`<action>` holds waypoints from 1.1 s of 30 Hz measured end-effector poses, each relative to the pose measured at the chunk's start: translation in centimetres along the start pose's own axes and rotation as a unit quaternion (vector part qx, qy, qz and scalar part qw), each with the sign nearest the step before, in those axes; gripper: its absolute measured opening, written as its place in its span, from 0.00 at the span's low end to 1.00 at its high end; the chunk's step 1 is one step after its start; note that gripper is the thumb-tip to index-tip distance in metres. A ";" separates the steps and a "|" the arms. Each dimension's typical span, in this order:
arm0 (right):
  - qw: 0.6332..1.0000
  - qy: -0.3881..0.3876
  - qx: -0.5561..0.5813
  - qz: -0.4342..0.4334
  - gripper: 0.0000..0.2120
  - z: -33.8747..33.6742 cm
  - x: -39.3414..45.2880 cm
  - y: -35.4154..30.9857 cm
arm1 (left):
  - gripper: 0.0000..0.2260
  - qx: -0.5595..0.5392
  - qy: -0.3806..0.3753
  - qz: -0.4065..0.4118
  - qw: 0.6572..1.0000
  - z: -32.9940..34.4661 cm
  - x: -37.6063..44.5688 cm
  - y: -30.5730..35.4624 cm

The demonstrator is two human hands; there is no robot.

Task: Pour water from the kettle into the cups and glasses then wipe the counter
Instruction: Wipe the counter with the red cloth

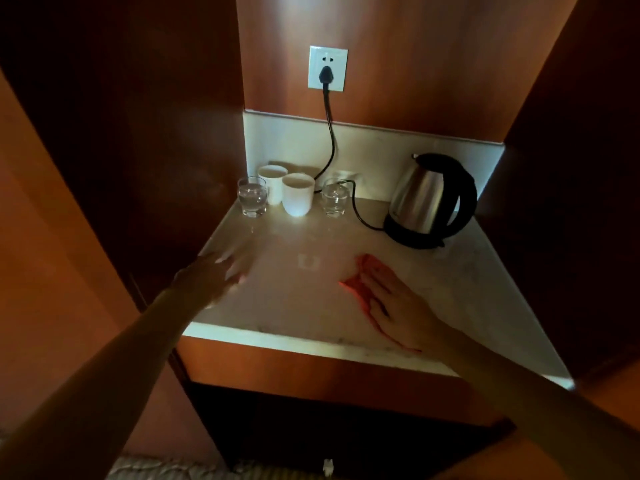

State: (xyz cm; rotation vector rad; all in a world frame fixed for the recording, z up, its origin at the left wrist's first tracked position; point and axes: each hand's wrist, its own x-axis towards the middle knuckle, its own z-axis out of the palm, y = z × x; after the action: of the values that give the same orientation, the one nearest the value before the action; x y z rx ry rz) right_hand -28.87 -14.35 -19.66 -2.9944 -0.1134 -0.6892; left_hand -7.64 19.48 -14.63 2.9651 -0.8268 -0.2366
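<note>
Right hand (391, 303) lies flat, fingers straight, pressing a red cloth (360, 289) onto the tabletop (294, 306), in front of the kettle (431, 200). Left hand (214, 275), blurred, fingers extended, holds nothing, well left of the kettle. Two glasses (252, 196) containing water and two white cups (298, 199) stand left of the kettle, which sits on its base.

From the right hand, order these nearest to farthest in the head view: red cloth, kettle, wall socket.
1. red cloth, under the right hand.
2. kettle, behind it, on the counter's right.
3. wall socket, high on the back wall.
</note>
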 end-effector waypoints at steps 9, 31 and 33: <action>0.995 0.033 0.087 -0.019 0.23 3.4 8.6 -4.7 | 0.31 -0.034 0.007 -0.029 0.999 -0.3 -0.8 0.1; 0.985 -0.099 0.093 0.110 0.29 -1.5 0.4 0.2 | 0.26 -0.034 -0.008 -0.022 0.999 -0.4 -1.7 -0.5; 0.971 -0.140 0.146 0.130 0.26 -1.3 2.5 -1.8 | 0.29 -0.047 0.002 -0.033 0.998 -0.8 -2.0 -0.1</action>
State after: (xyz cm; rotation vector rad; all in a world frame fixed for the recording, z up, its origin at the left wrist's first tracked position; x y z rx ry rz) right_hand -27.36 -12.50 -17.29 -2.7307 0.1491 -0.1989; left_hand -9.15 20.59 -13.60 2.9059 -0.6975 -0.2651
